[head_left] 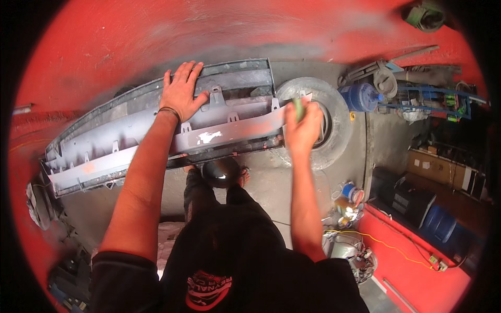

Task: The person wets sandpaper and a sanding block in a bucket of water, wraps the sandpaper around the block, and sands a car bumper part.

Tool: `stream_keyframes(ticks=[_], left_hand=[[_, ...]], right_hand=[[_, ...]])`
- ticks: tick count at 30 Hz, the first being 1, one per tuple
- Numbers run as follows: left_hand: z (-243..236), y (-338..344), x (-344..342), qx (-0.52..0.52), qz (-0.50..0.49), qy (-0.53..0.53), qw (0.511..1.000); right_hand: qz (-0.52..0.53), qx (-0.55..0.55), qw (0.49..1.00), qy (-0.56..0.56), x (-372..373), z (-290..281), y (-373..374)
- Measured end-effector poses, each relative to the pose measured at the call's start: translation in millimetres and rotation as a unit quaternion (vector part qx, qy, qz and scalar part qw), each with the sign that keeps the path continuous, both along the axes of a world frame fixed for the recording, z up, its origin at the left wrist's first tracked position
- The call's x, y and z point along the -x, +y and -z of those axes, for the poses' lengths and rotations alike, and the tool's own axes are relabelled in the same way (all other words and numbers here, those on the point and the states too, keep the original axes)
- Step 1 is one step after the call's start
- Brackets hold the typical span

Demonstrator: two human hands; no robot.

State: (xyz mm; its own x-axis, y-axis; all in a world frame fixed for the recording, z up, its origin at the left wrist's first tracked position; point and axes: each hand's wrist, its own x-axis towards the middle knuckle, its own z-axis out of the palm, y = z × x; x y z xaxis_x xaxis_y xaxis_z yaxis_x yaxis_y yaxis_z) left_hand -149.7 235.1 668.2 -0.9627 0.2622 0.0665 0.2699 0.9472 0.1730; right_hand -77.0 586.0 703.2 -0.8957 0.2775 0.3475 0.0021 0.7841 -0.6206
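Observation:
My left hand (179,95) lies with fingers spread on a long grey primed plastic trim piece (237,133), which has small upright tabs, white patches and a pinkish patch. It rests in or on a dusty dark grey, long panel (236,70). My right hand (305,128) grips a small green block (298,107) at the piece's right end, slightly blurred by motion. What lies under the block is partly hidden by my fingers.
A dusty tyre (329,141) lies beyond the right end. At right are a blue water jug (357,97), a blue metal rack (438,99), cans (354,193) and a yellow cord (376,239). My feet are beside a dark round object (220,173). A red wall (209,26) runs behind.

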Motion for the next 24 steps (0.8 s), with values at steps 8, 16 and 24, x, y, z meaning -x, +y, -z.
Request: stream_keyframes(ticks=[8,16,24], left_hand=[[-1,5,-2,-0.021,-0.014,-0.006,1.0],[6,-6,-4,0.0,-0.017,0.015,1.0],[12,-4,-3,-0.005,-0.016,0.029,0.999]], right_hand=[[-0.069,-0.066,0.995,0.002,22,0,41],[-0.157,-0.036,0.986,0.049,-48,-26,-49],[-0.129,0.036,0.991,0.021,6,17,47]])
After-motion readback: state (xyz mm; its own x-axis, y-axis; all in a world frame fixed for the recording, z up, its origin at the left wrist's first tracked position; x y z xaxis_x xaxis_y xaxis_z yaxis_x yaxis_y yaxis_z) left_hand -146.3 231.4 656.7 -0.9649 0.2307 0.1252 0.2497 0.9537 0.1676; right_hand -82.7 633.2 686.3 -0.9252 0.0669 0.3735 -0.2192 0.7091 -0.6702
